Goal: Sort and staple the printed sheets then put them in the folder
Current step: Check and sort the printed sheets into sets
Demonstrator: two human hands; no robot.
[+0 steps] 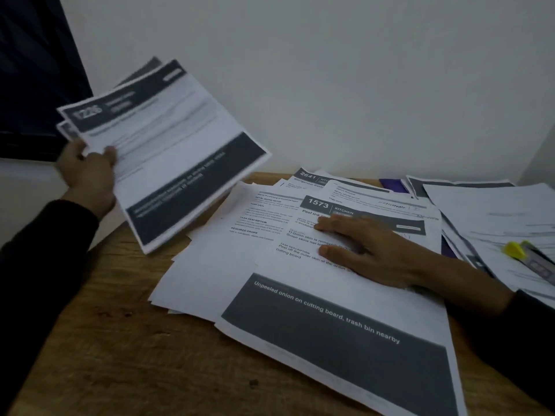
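Observation:
My left hand (87,169) grips a small bundle of printed sheets (168,151) by its left edge and holds it tilted above the table's left part; the top sheet reads 1226. My right hand (369,250) lies flat, fingers spread, on the top sheet of a loose pile (300,295) in the middle of the table; that sheet is headed 1573. More sheets fan out behind, one headed 2641 (309,177). A grey stapler with a yellow end (528,256) rests on another paper stack (495,217) at the right. A purple folder edge (393,185) shows under the papers.
The wooden table (120,340) shows bare wood at the front left. A white wall stands close behind the table. A dark panel (33,70) fills the upper left corner.

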